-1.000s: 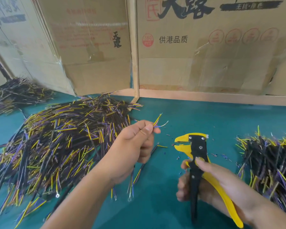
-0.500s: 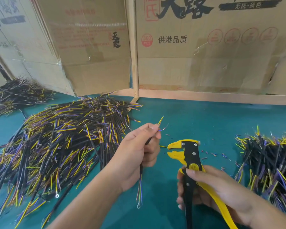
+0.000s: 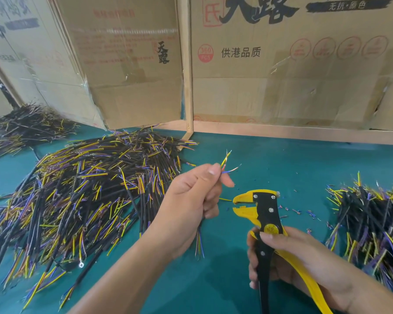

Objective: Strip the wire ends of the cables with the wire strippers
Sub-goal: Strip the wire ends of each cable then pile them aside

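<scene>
My left hand (image 3: 191, 202) grips a black cable in its fist. The cable's yellow and blue wire ends (image 3: 225, 161) stick up past my thumb and forefinger, and its other wires hang below the hand. My right hand (image 3: 290, 259) holds the yellow and black wire strippers (image 3: 262, 214) by the handles. The strippers' yellow jaws (image 3: 241, 203) are parted and point left, a short way below and right of the wire ends, not touching them.
A big heap of black cables (image 3: 82, 196) with yellow and purple wires lies left on the green table (image 3: 281, 164). A smaller heap (image 3: 372, 225) lies right, another (image 3: 25, 128) far left. Cardboard boxes (image 3: 281, 71) wall the back. Insulation scraps (image 3: 297, 211) dot the table.
My left hand has lifted the cable slightly and spread its wire ends. The strippers have moved a little left toward that hand, jaws still parted.
</scene>
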Motion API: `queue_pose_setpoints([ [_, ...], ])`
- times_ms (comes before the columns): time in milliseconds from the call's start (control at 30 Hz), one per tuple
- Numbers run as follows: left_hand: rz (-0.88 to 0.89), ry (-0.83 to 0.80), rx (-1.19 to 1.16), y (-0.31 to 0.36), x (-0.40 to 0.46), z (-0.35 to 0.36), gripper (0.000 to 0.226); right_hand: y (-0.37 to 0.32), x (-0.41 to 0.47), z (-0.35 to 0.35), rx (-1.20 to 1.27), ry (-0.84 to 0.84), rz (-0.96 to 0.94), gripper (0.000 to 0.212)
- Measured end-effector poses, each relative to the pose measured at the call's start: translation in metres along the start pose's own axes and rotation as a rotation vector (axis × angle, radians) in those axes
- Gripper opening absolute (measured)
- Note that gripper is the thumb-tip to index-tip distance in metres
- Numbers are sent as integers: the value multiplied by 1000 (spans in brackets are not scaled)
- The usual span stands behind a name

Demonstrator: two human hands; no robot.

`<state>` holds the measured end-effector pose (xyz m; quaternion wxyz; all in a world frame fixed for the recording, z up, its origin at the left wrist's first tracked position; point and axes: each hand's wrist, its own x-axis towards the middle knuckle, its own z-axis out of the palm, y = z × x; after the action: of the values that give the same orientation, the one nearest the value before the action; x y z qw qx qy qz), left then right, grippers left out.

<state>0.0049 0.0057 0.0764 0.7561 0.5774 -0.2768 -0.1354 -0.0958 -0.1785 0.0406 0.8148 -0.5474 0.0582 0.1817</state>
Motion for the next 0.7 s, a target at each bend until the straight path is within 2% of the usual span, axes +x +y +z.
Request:
queue_pose_setpoints([
  [233,89,-13,53,-1,-1,1,18,2,2,-1,-13,23,9,43],
  [467,138,-35,31,-2,0,2,16,2,2,0,-33,29,10,41],
  [700,106,-23,-6,-3,0,1,9,4,1,-3,-55,53,12,33],
])
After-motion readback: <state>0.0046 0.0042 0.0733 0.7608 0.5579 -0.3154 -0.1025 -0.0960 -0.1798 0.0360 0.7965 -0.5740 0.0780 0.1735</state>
